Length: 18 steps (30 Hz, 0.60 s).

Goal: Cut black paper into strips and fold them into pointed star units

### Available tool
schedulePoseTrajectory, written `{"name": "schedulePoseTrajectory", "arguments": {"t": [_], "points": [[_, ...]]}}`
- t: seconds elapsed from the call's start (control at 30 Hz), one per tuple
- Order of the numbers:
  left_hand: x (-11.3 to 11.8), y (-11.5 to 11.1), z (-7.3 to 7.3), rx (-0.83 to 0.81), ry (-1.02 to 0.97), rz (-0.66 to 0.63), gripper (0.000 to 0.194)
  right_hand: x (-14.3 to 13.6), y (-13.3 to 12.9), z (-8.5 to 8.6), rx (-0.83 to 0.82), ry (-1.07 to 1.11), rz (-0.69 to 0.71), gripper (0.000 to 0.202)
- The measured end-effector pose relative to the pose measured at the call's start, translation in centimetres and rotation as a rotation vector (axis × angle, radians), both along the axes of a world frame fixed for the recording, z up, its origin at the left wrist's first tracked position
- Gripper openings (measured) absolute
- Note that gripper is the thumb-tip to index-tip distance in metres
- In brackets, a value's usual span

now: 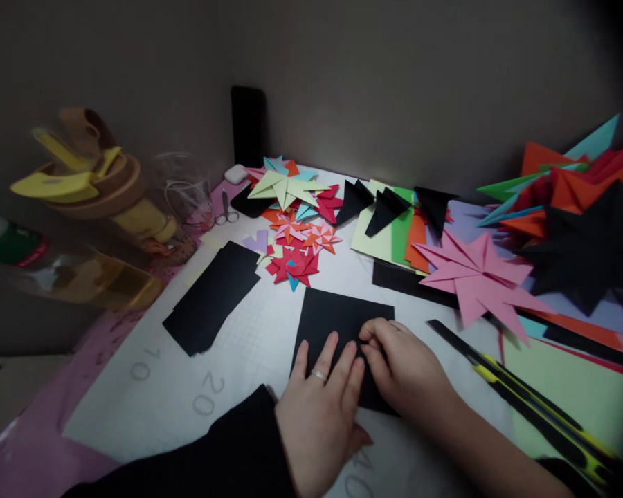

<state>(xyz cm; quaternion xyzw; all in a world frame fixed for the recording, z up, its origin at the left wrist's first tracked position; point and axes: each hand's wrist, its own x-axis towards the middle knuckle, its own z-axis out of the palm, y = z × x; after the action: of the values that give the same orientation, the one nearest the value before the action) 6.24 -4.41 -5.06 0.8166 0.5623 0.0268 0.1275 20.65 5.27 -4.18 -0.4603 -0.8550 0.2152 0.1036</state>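
A square sheet of black paper (342, 315) lies on the white gridded sheet (259, 332) in front of me. My left hand (324, 398), with a ring on one finger, rests flat on the black sheet, fingers spread. Against it, my right hand (399, 360) touches the same sheet with thumb and fingers curled together in a pinch. Whatever may be between those fingertips is hidden. To the left lies a stack of cut black paper pieces (215, 297). Black-and-yellow scissors (524, 394) lie to the right of my right hand.
Folded paper stars in several colours (291, 228) are piled at the back. A pink star (480, 273) and a black star (592, 245) sit right, over coloured sheets. A tumbler (109, 187), bottle (83, 273), glass cup (184, 190), small scissors (226, 211) and upright phone (248, 124) stand or lie left.
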Motion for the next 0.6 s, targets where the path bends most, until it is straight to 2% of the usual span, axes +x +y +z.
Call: {"name": "schedulePoseTrajectory", "arguments": {"t": [0.6], "points": [[0.15,-0.30,-0.05,0.028,0.076,0.008,0.066,0.00,-0.10,-0.08,-0.043,-0.017,-0.005,0.010]]}}
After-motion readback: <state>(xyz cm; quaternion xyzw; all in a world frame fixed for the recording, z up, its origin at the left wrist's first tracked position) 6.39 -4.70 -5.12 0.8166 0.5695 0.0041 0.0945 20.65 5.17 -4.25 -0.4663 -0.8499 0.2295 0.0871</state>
